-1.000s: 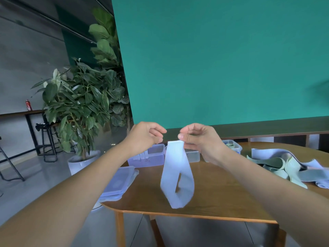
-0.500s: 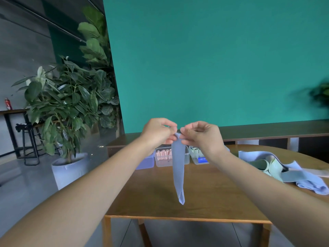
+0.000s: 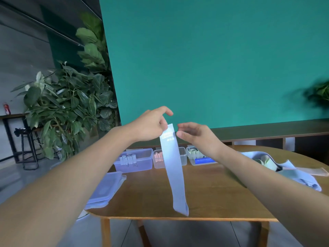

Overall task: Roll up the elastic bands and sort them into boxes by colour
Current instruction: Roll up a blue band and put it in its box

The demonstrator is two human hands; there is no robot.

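A pale blue elastic band (image 3: 173,168) is pinched at its top by the left hand (image 3: 151,126) and hangs above the counter (image 3: 213,198). The right hand (image 3: 195,135) is held just beside it, fingers loosely curled, gripping nothing. Three clear boxes (image 3: 135,160) stand beyond.

Three boxes (image 3: 133,160) are sitting in a row along the far side of your table (image 3: 210,198), with stacked lids (image 3: 105,188) lying at its near left edge. Loose bands (image 3: 284,168) are lying heaped at the right, and a band (image 3: 175,168) is hanging in front of the middle box.
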